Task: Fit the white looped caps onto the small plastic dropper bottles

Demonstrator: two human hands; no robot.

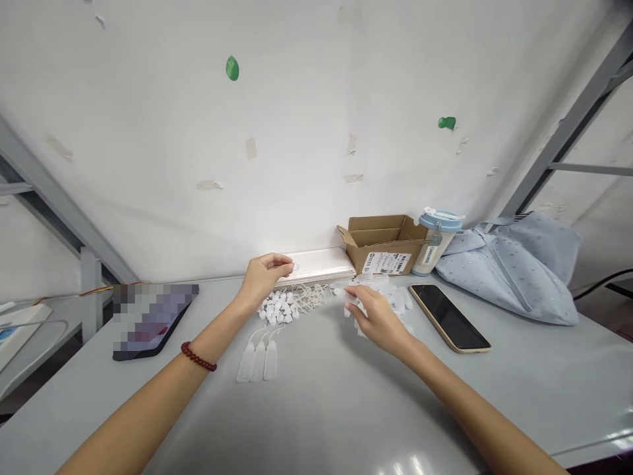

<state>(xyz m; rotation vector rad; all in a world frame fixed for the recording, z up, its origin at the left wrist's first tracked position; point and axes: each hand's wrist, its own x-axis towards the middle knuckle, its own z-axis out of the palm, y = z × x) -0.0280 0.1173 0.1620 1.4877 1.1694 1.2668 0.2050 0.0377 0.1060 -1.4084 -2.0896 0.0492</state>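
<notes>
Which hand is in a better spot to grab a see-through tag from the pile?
Probably the right hand: its fingertips are right at the pile of see-through tags. The left hand is farther away, by the small white pieces.

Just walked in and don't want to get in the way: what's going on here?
A person's left hand seems to pinch a small whitish piece near the white-ended strings. The right hand is at a heap of translucent tags; whether it grips one is unclear. Three strung tags lie side by side, nearer the person.
</notes>
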